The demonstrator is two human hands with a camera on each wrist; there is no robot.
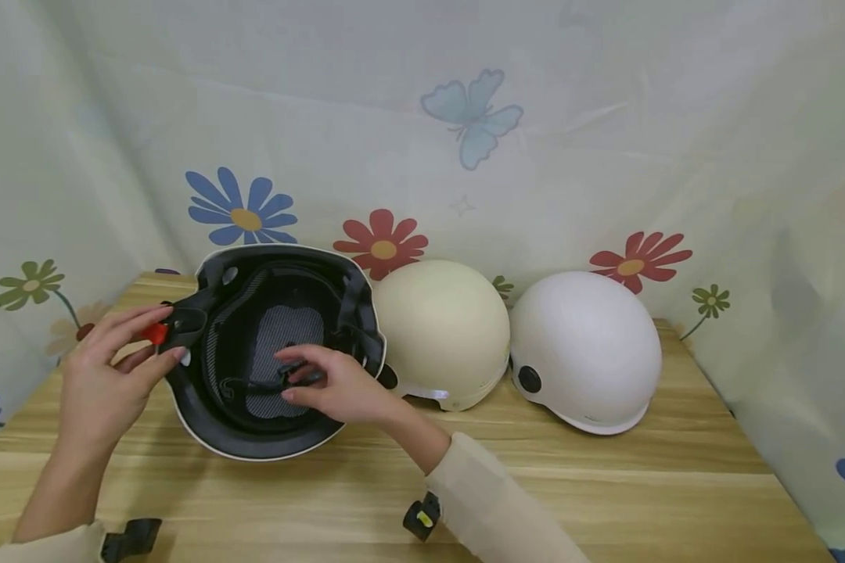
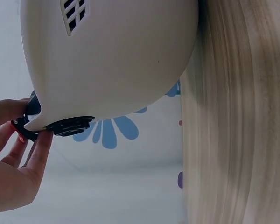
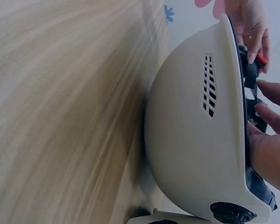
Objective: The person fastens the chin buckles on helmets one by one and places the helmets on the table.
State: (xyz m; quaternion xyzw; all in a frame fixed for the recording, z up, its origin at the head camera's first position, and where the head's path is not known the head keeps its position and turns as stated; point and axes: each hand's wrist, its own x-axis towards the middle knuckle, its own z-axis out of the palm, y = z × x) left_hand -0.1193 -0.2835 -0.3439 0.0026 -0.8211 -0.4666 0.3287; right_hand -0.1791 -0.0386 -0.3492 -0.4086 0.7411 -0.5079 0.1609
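Observation:
A pale helmet (image 1: 276, 452) lies upturned on the table at the left, its black padded inside facing up. At its left rim my left hand (image 1: 109, 375) pinches a black buckle piece (image 1: 186, 322) with a red tab (image 1: 156, 334), thumb on the near side. That hand (image 2: 18, 172) appears at the rim beside a round black side fitting (image 2: 72, 126) in the left wrist view. Over the helmet's inside, my right hand (image 1: 341, 387) has its thumb and fingers curved about a dark clip on the black chin strap (image 1: 257, 386); the fingers partly hide it.
A cream helmet (image 1: 440, 336) stands dome up right beside the upturned one. Farther right is a white helmet (image 1: 587, 344), also dome up. The wood-grain table (image 1: 690, 493) ends at a flower-printed cloth (image 1: 535, 195) behind and at both sides.

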